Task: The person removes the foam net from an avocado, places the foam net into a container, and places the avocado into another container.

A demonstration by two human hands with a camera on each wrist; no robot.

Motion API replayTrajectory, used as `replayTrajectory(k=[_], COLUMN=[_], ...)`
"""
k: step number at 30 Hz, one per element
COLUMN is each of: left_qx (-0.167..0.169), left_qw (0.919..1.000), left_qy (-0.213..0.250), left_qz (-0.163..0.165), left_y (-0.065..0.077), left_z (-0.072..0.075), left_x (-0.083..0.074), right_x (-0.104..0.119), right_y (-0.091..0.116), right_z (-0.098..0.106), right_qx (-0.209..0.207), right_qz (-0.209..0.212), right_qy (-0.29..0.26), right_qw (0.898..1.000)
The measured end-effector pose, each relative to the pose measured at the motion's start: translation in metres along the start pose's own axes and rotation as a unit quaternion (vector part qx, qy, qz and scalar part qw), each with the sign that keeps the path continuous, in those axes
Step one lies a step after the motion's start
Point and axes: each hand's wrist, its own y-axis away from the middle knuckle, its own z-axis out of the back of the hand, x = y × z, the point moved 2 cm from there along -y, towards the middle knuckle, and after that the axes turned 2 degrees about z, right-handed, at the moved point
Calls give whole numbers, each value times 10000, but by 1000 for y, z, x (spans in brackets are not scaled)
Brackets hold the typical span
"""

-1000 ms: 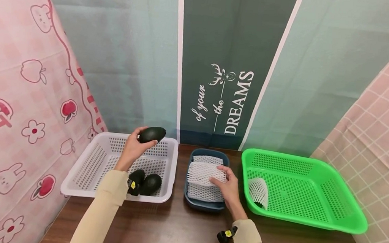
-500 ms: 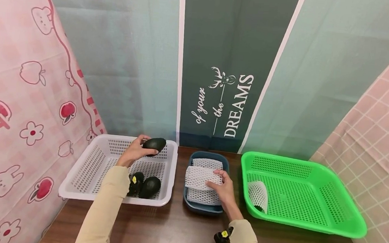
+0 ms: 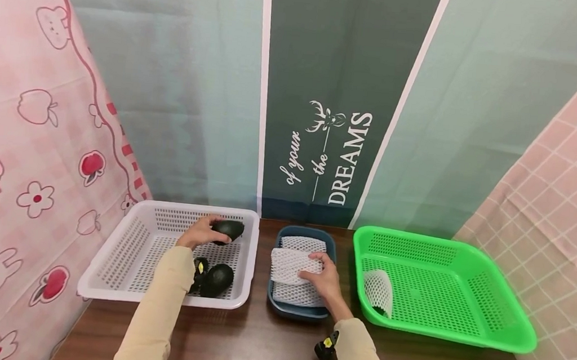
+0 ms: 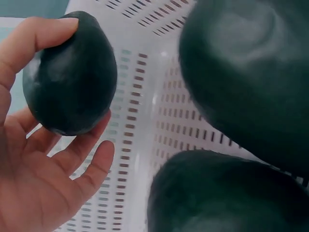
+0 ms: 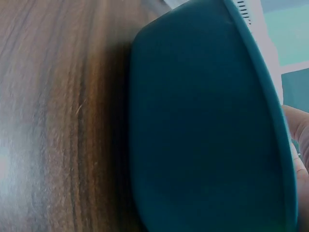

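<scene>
My left hand (image 3: 198, 233) grips a dark green avocado (image 3: 228, 230) over the back right of the white basket (image 3: 121, 296). In the left wrist view, the thumb lies on top of this avocado (image 4: 72, 79) and fingers sit beneath. Two more avocados (image 3: 217, 280) lie in the basket's front right corner, one partly covered by the wrist camera. My right hand (image 3: 326, 279) pinches a white foam net sleeve (image 3: 289, 266) by its right end, above the blue tub (image 3: 298, 315) of similar sleeves. The right wrist view shows mostly the tub's side (image 5: 207, 121), with the hand partly visible.
On the right stands a green basket (image 3: 446, 243), with a net-sleeved dark item (image 3: 378, 290) at its left side. All containers share a brown wooden table (image 3: 250, 346). Printed curtains (image 3: 197, 110) close in the back and sides.
The left hand has lowered with the avocado, down toward the white basket. The right hand has shifted the foam net sleeve slightly left and toward me, over the tub.
</scene>
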Motion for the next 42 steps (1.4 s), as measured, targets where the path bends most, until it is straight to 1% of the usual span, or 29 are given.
replayTrajectory(k=[2, 5, 8, 10, 16, 19, 23, 27, 29, 33, 35, 36, 39, 42], left_qx=[53, 34, 31, -19, -166, -172, -147, -113, -85, -74, -82, -87, -85, -51], left_qw=[10000, 9999, 9995, 9989, 9932, 9912, 9906, 9915, 9927, 9956, 9963, 9965, 9972, 9977], left_qy=[-64, -91, -261, -442, -1151, -1313, -1357, -1296, -1204, -937, -861, -826, -742, -677], left_qz=[-32, -96, -179, -148, -11, -15, 32, -9, -35, 32, 1, -8, -2, 13], left_y=[-1, -1, -3, -4, -6, -7, -7, -6, -5, -6, -6, -7, -8, -9], left_z=[-1, -1, -2, -4, -8, -10, -12, -14, -15, -16, -15, -15, -14, -14], left_x=[4, 9, 12, 13, 16, 19, 25, 26, 25, 23, 22, 21, 20, 20], right_x=[-1, -1, 1, 3, 8, 9, 10, 10, 10, 7, 6, 5, 3, 2], right_y=[1, 2, 4, 5, 8, 9, 11, 11, 11, 11, 10, 9, 9, 9], right_z=[-2, -4, -6, -7, -10, -11, -11, -11, -11, -12, -12, -13, -14, -14], right_qx=[-5, -24, -13, 56, 275, 302, 297, 251, 263, 373, 478, 539, 786, 918], right_qz=[188, 511, 692, 701, 770, 929, 1261, 1510, 1545, 1208, 1028, 931, 830, 876], right_qy=[214, 727, 1193, 1393, 1721, 1875, 1963, 1840, 1750, 1599, 1678, 1729, 2002, 2157], right_qw=[9996, 9960, 9904, 9878, 9817, 9774, 9719, 9709, 9720, 9790, 9793, 9790, 9731, 9682])
